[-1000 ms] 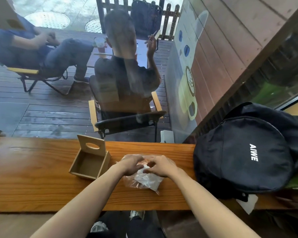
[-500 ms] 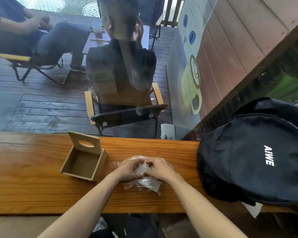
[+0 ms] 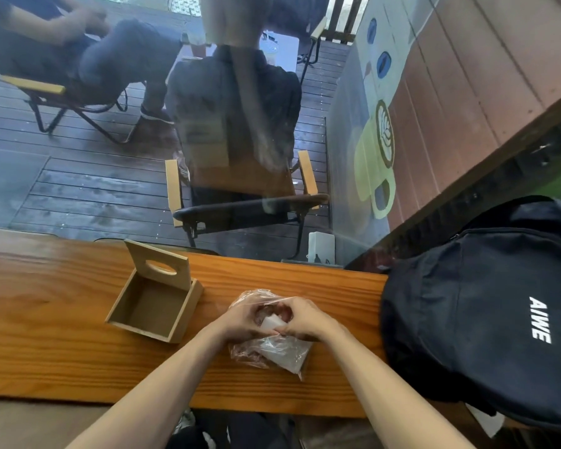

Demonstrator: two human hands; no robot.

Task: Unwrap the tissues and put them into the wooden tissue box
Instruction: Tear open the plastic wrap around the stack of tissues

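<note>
A pack of white tissues in a clear plastic wrapper point(image 3: 277, 351) lies on the wooden counter point(image 3: 46, 335). My left hand point(image 3: 240, 322) and my right hand point(image 3: 305, 319) both grip the wrapper at its top, thumbs close together, with a bit of white tissue point(image 3: 271, 321) showing between them. The wooden tissue box point(image 3: 153, 306) stands empty to the left of my hands. Its lid point(image 3: 159, 268), with an oval slot, is tipped upright at the far side.
A black backpack point(image 3: 483, 312) takes up the counter's right end, close to my right forearm. A glass window runs along the counter's far edge; beyond it are deck chairs and seated people. A small white box point(image 3: 320, 247) stands by the glass.
The camera has tilted further down and nearer. My hands stay on the wrapper, and its top has been pulled open a little more, showing white tissue.
</note>
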